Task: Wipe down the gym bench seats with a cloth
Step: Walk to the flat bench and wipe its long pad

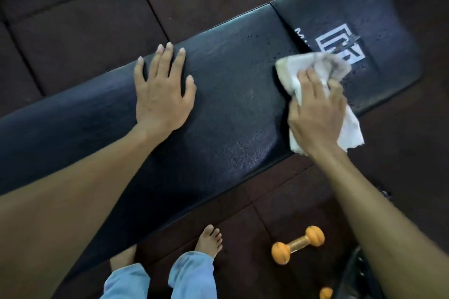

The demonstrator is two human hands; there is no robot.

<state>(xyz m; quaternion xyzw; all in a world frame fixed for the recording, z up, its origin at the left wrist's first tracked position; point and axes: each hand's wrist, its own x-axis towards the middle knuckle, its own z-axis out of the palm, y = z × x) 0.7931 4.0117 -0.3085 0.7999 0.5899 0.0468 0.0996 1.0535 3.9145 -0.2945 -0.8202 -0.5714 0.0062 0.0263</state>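
At about nine o'clock, the left hand (163, 91) lies flat on the long black table (230, 109), fingers spread, gripping nothing. Toward three o'clock, the right hand (315, 114) presses down on a crumpled white cloth (313, 65) at the seam beside the logo pad (379, 39), which seems speckled with droplets. At five o'clock, an orange dumbbell (297, 244) rests on the floor (80, 19).

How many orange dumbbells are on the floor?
2: one whole dumbbell beside the bare foot, another cut off at the bottom edge. More may be hidden.
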